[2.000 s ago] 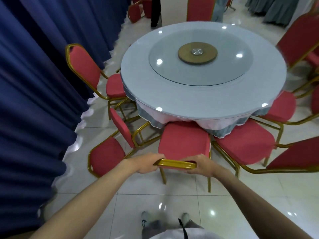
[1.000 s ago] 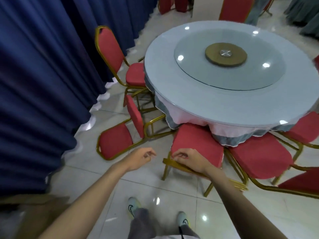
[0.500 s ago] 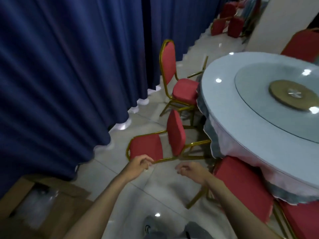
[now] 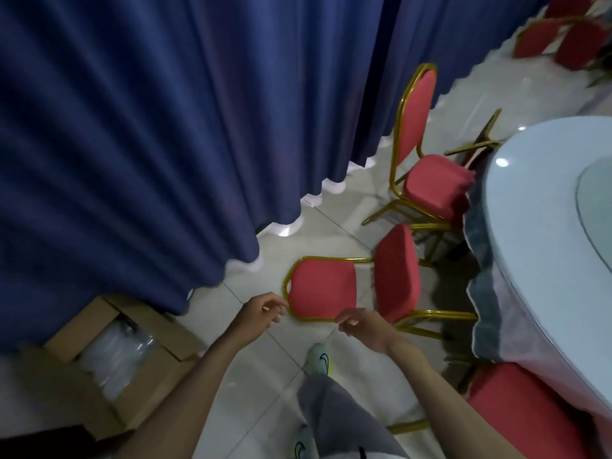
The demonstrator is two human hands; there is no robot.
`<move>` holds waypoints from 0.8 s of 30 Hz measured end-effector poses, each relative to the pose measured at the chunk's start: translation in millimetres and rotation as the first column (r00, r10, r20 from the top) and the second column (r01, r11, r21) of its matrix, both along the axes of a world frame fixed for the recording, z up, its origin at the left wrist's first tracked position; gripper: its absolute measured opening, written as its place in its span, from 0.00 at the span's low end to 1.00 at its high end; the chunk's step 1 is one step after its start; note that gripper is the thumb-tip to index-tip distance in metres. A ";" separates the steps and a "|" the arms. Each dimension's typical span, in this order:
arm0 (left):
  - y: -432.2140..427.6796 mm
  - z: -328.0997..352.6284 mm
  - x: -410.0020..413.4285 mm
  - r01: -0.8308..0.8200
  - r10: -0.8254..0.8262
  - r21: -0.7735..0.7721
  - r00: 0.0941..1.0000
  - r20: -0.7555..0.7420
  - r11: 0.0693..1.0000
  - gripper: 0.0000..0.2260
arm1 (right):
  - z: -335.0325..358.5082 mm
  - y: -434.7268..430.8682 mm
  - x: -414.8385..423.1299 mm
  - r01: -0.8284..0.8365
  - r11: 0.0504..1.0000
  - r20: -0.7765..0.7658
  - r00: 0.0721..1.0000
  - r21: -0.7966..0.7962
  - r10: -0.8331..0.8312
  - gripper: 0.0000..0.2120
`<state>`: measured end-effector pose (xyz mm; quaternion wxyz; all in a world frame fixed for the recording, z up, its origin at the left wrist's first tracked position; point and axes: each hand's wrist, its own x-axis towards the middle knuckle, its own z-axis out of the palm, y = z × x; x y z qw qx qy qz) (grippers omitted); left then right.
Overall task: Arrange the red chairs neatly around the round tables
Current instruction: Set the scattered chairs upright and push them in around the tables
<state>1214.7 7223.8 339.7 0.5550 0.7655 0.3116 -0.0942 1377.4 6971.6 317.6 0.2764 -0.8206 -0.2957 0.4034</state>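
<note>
Finding: one tipped chair [image 4: 323,288] lies on its back on the floor [image 4: 251,369], backrest flat and seat standing on edge, between the curtain [image 4: 149,127] and the counter [image 4: 536,207]. Its legs point toward the counter, so it is out of the ring and unusable as it lies.

The left hand [image 4: 261,314] and right hand [image 4: 361,326] are both held low over the near edge of the backrest, one at each corner of its gold frame. The fingers of each are loosely curled with nothing in them. Contact with the frame cannot be confirmed. The spacing suits a two-handed lift of the backrest, judged to be the step in hand.

An upright chair [image 4: 430,187] stands beyond, its seat tucked against the counter's skirt. It is judged correctly placed.

Risk: the curtain hangs near the backrest, and a box [image 4: 132,352] sits close on the left. Room to swing the chair up is tight.
</note>
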 end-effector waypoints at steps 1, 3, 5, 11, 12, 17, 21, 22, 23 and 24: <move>9.2 -2.4 8.1 -0.018 0.018 -0.002 1.000 -0.012 1.000 0.11 | -6.2 8.4 10.6 -0.003 1.000 0.000 1.000 -0.001 0.003 0.15; 27.6 -4.0 26.5 -0.067 0.067 0.004 0.997 -0.028 0.998 0.10 | -20.0 27.2 33.1 -0.005 1.000 -0.014 1.000 0.000 0.005 0.17; 44.2 -3.4 46.3 -0.097 0.097 0.006 0.994 -0.041 0.995 0.10 | -28.3 45.1 52.4 0.010 1.000 -0.023 1.000 -0.006 -0.010 0.18; 85.1 -12.8 93.6 -0.132 0.131 -0.001 0.989 -0.073 0.991 0.12 | -43.2 92.5 102.7 0.035 0.999 -0.107 0.994 -0.002 -0.035 0.20; 90.7 -14.2 98.1 -0.133 0.132 -0.008 0.987 -0.088 0.991 0.12 | -44.0 98.8 107.7 0.042 0.999 -0.112 0.993 -0.009 -0.043 0.21; 121.1 -40.4 121.6 -0.132 0.125 -0.044 0.982 -0.139 0.990 0.12 | -58.8 132.1 129.5 0.117 0.992 -0.204 0.971 -0.045 -0.124 0.17; 141.5 -96.3 142.2 -0.121 0.108 -0.072 0.979 -0.171 0.990 0.10 | -101.2 153.4 137.7 0.160 0.983 -0.238 0.955 -0.090 -0.178 0.14; 147.5 -116.7 148.4 -0.128 0.114 -0.074 0.980 -0.166 0.989 0.10 | -118.9 160.4 138.7 0.191 0.978 -0.238 0.949 -0.087 -0.207 0.14; 151.6 -141.7 154.2 -0.138 0.123 -0.081 0.978 -0.167 0.987 0.09 | -141.2 166.6 138.9 0.207 0.974 -0.241 0.944 -0.096 -0.225 0.14; 156.2 -170.2 158.8 -0.151 0.135 -0.094 0.978 -0.159 0.984 0.09 | -167.3 173.7 139.1 0.221 0.971 -0.254 0.938 -0.092 -0.238 0.13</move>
